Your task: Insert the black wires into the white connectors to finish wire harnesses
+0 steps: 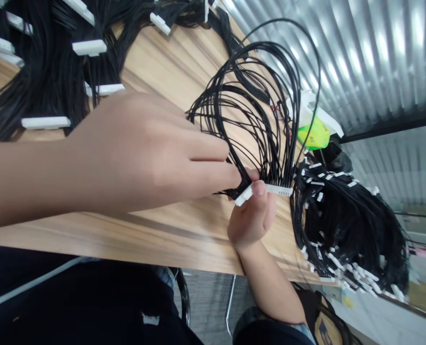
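Watching remotely, I see the left hand (pixel 155 148) gripping black wires (pixel 266 129), the right hand (pixel 252 215) pinching their white connector (pixel 279 189), near the worktop's (pixel 195 235) front edge; uneven tugging could tangle them.

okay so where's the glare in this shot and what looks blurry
In the head view, bright glare streaks the corrugated metal panel; there too, the left hand looks soft, while the white connector beside the thumb of the right hand shows small slots; the same view's black wire heap at right is so dark that many strands merge.
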Available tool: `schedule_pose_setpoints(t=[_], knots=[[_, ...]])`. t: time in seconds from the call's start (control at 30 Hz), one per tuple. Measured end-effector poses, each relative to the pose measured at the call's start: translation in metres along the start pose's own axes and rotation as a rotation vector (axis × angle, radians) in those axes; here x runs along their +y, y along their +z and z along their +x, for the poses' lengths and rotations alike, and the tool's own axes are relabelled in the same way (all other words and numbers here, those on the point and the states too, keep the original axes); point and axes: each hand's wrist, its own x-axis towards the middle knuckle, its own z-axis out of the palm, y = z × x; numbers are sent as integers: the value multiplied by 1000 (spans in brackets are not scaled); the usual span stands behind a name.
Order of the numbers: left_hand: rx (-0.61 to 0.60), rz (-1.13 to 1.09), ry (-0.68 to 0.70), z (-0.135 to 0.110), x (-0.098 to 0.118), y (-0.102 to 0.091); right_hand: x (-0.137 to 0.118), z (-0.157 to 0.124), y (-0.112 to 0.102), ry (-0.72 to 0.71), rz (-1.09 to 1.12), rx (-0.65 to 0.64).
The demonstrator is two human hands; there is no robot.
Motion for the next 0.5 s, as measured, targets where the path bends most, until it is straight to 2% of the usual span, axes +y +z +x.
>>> schedule_pose_setpoints(t=[0.1,0.17,0.23,0.37,0.5], knots=[[-26,53,124,9,2,-4,0,0,1,-162,-33,131],[-42,112,248,16,3,-7,2,0,0,-237,-51,123],[-74,144,313,23,6,-10,5,-2,-2,-272,-59,122],[-251,91,231,35,12,-12,14,-6,-4,-231,-98,133],[-319,62,209,41,14,-12,20,-10,-5,-239,-94,111]])
